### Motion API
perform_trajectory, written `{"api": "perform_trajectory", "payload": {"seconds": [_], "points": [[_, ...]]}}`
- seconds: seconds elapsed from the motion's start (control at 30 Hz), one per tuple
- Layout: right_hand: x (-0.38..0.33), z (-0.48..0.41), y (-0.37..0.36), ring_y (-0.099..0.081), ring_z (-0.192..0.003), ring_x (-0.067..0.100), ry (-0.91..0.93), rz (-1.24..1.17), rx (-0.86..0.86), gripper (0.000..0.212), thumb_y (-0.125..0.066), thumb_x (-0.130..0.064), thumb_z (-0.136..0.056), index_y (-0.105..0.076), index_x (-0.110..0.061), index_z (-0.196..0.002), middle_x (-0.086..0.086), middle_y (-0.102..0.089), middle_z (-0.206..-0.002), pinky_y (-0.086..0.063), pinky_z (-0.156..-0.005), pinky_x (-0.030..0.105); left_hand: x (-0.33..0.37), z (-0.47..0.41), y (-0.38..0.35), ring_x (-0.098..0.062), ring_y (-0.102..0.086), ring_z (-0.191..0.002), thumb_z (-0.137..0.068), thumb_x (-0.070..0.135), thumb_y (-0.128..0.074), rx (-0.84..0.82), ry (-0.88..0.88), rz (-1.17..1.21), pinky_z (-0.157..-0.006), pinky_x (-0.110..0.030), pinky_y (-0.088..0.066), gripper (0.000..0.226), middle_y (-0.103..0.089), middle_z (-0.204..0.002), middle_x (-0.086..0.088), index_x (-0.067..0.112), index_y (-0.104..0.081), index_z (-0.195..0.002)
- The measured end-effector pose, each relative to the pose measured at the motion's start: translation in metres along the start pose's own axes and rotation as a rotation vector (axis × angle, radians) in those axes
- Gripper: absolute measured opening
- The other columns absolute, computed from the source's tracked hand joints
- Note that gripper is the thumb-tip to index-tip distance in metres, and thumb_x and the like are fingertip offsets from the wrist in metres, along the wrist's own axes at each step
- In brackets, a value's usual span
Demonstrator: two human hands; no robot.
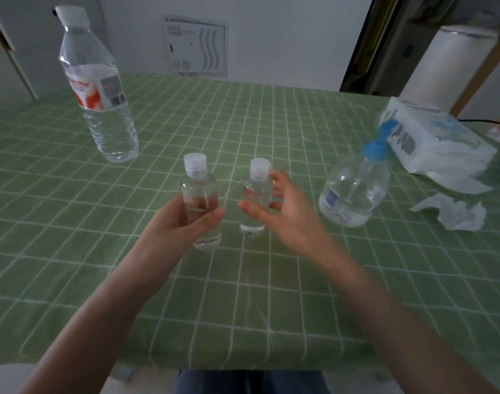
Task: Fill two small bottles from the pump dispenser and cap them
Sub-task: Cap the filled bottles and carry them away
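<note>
Head view: two capped small bottles stand upright, side by side near the middle of the green-checked table (243, 294). The left grip (183, 220) holds the left small bottle (199, 191), fingers and thumb curled round its body. The right grip (288, 214) is wide, fingers spread about the right small bottle (257, 186); blur hides any contact. The blue-topped pump dispenser (353, 191) stands just right of them, with a tall water bottle (98, 89) far left and a tissue pack (436, 143) far right

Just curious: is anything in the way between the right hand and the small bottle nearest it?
Nothing visible. The right hand is open right at the right small bottle, with only green tablecloth around; the pump dispenser stands farther right.
</note>
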State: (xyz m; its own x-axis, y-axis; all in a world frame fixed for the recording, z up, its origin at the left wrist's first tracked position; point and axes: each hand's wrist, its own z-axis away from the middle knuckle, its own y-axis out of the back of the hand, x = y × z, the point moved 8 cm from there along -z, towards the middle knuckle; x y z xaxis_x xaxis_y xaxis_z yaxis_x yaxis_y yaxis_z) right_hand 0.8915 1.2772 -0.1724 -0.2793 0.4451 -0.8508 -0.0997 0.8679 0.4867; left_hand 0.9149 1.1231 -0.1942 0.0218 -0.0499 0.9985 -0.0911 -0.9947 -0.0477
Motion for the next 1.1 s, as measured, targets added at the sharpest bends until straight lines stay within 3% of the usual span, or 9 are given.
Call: {"api": "perform_trajectory", "payload": {"seconds": [0.07, 0.13, 0.4, 0.5, 0.67, 0.8, 0.93, 1.1], "points": [[0.003, -0.005, -0.003, -0.049, -0.085, -0.025, -0.005, -0.023, -0.03, 0.037, -0.066, -0.043, -0.079, -0.042, -0.044, -0.106, -0.032, -0.05, -0.101, -0.038, -0.077, 0.003, -0.002, -0.013, 0.0, -0.005, -0.066, -0.077, -0.067, 0.026, -0.064, -0.005, 0.001, 0.001, -0.07, -0.013, -0.054, 0.028, -0.072, -0.079, 0.008, 0.017, -0.063, -0.094], [0.006, -0.011, -0.003, -0.057, -0.088, -0.019, -0.015, -0.046, -0.054, 0.029, -0.065, -0.045, -0.078, -0.044, -0.043, -0.098, -0.028, -0.059, -0.095, -0.043, -0.08, 0.005, -0.004, -0.025, 0.0, -0.006, -0.067, -0.08, -0.066, 0.029, -0.064, -0.026, 0.02, -0.013, -0.069, -0.013, -0.053, 0.032, -0.072, -0.084, 0.004, 0.016, -0.063, -0.096], [0.017, -0.042, -0.005, -0.066, -0.091, -0.003, -0.061, -0.172, -0.126, 0.036, -0.062, -0.053, -0.071, -0.049, -0.038, -0.101, -0.018, -0.069, -0.095, -0.054, -0.079, 0.017, -0.001, -0.066, 0.01, -0.006, -0.069, -0.088, -0.061, 0.032, -0.072, -0.078, 0.087, 0.028, -0.069, -0.01, -0.05, 0.035, -0.074, -0.094, 0.005, 0.023, -0.069, -0.095], [0.013, -0.052, -0.006, -0.066, -0.092, 0.0, -0.124, -0.234, -0.17, 0.033, -0.068, -0.047, -0.076, -0.05, -0.039, -0.101, -0.022, -0.067, -0.1, -0.056, -0.082, 0.025, 0.011, -0.074, 0.014, -0.009, -0.067, -0.093, -0.064, 0.029, -0.075, -0.056, 0.099, 0.084, -0.075, -0.018, -0.053, 0.038, -0.073, -0.096, 0.004, 0.037, -0.067, -0.1], [-0.014, -0.054, 0.019, -0.067, -0.088, 0.006, -0.266, -0.312, -0.13, 0.031, -0.068, -0.044, -0.074, -0.053, -0.035, -0.099, -0.02, -0.067, -0.09, -0.055, -0.083, 0.036, 0.056, -0.068, 0.011, -0.016, -0.062, -0.093, -0.073, 0.028, -0.069, -0.058, 0.177, 0.155, -0.082, -0.029, -0.054, 0.038, -0.064, -0.095, -0.003, 0.036, -0.062, -0.109], [-0.046, -0.038, 0.044, -0.069, -0.089, 0.014, -0.385, -0.401, -0.082, 0.028, -0.071, -0.042, -0.077, -0.058, -0.031, -0.1, -0.009, -0.071, -0.094, -0.057, -0.08, 0.035, 0.089, -0.042, 0.003, -0.014, -0.063, -0.089, -0.071, 0.026, -0.072, -0.058, 0.313, 0.211, -0.076, -0.024, -0.054, 0.038, -0.066, -0.091, 0.0, 0.034, -0.064, -0.108], [-0.067, -0.014, 0.073, -0.07, -0.083, 0.005, -0.475, -0.453, -0.025, 0.035, -0.066, -0.045, -0.07, -0.06, -0.028, -0.1, -0.013, -0.072, -0.094, -0.054, -0.068, 0.014, 0.111, -0.009, -0.004, -0.013, -0.063, -0.085, -0.07, 0.03, -0.071, -0.025, 0.421, 0.28, -0.072, -0.029, -0.053, 0.039, -0.066, -0.088, 0.0, 0.031, -0.064, -0.108], [-0.058, 0.038, 0.094, -0.071, -0.081, 0.008, -0.601, -0.518, 0.042, 0.037, -0.063, -0.034, -0.071, -0.058, -0.018, -0.105, -0.011, -0.072, -0.088, -0.056, -0.069, 0.021, 0.105, 0.038, -0.009, -0.016, -0.064, -0.08, -0.075, 0.031, -0.062, 0.075, 0.522, 0.316, -0.07, -0.034, -0.051, 0.033, -0.067, -0.083, -0.002, 0.03, -0.065, -0.108]]}}
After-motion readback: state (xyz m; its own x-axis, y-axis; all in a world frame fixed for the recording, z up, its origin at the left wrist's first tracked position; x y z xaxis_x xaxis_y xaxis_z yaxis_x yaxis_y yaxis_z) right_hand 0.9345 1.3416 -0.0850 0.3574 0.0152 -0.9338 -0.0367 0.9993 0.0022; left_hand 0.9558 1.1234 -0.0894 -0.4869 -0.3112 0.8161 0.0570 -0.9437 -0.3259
